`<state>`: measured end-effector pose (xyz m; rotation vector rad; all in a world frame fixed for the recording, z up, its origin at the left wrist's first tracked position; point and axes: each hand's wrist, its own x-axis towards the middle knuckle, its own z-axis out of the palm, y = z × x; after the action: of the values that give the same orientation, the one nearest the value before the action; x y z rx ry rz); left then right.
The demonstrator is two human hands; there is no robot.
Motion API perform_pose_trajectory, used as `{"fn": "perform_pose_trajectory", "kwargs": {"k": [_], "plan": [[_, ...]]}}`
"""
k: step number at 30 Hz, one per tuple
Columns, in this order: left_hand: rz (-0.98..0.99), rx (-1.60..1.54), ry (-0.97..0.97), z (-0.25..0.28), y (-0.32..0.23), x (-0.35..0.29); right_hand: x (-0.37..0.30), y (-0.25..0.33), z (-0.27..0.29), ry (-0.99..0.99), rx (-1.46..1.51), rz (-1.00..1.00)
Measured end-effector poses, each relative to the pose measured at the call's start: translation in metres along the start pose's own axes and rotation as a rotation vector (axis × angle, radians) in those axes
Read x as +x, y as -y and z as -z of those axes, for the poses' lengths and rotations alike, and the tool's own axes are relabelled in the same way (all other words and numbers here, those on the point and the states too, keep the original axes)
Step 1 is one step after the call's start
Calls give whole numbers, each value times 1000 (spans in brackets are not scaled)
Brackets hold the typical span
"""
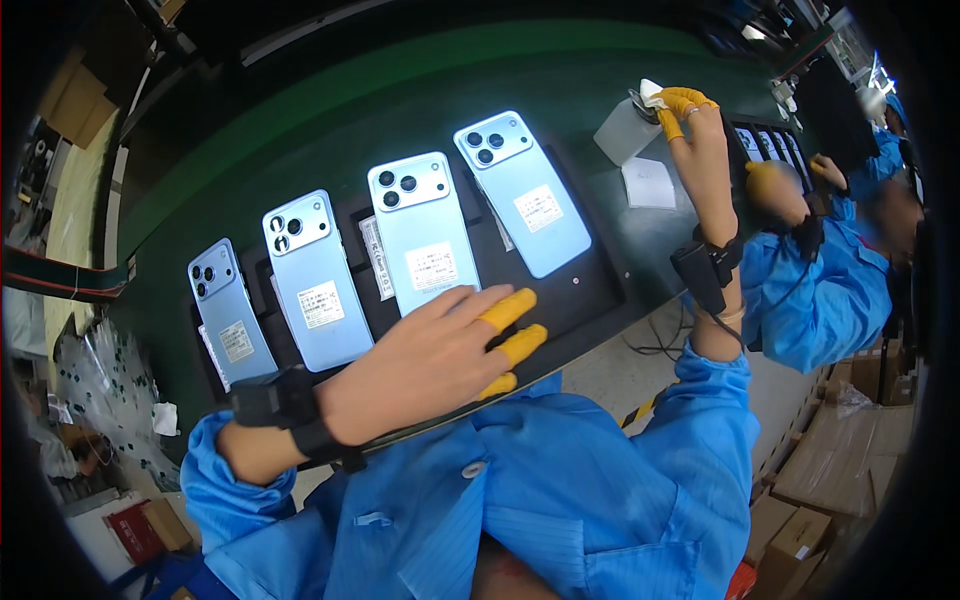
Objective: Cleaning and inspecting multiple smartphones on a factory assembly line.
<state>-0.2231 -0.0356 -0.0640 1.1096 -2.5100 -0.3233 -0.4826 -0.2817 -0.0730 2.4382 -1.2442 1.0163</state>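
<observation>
My right hand (692, 125), in yellow finger cots, pinches a small white wipe (650, 92) at the top of a translucent white square bottle (627, 132). My left hand (450, 345) lies palm down over the near edge of a black tray (585, 325), its fingers stretched out and several in yellow cots. It holds nothing that I can see. Beside it is a light blue phone (430, 235), back up, its lower end partly behind the fingers. Further phones of the same kind (530, 205), (315, 285), (230, 310) lie in the tray, each with a white label.
A white paper pad (650, 185) lies on the green bench (380, 115) beside the bottle. At the right, a co-worker in blue (825, 300) handles another tray of phones (770, 145). Cardboard boxes (800, 540) stand on the floor. Clear plastic bags (105, 390) hang at the left.
</observation>
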Motion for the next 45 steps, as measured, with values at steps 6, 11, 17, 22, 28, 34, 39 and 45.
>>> {"fn": "perform_pose_trajectory", "kwargs": {"k": [6, 11, 17, 22, 28, 34, 39, 45], "plan": [[-45, -17, 88, -25, 10, 19, 6, 17, 5, -190, 392, -104], [-34, -116, 150, -9, 8, 16, -10, 50, 22, 213, 1517, -525], [56, -255, 157, -2, 2, 16, -21, 67, 15, 559, 1822, -684], [70, -10, -31, -15, 20, 28, -15, 83, -8, 583, 1736, -715], [42, -20, 77, -6, 21, 18, 9, 91, -28, 359, 1111, -291], [112, -32, 29, -14, 13, 13, 10, 110, -35, 541, 677, 176], [133, -58, 14, -16, 12, 16, 18, 113, -38, 428, 718, 191], [152, -81, 8, -17, 12, 13, 3, 112, -45, 397, 683, 695]]}}
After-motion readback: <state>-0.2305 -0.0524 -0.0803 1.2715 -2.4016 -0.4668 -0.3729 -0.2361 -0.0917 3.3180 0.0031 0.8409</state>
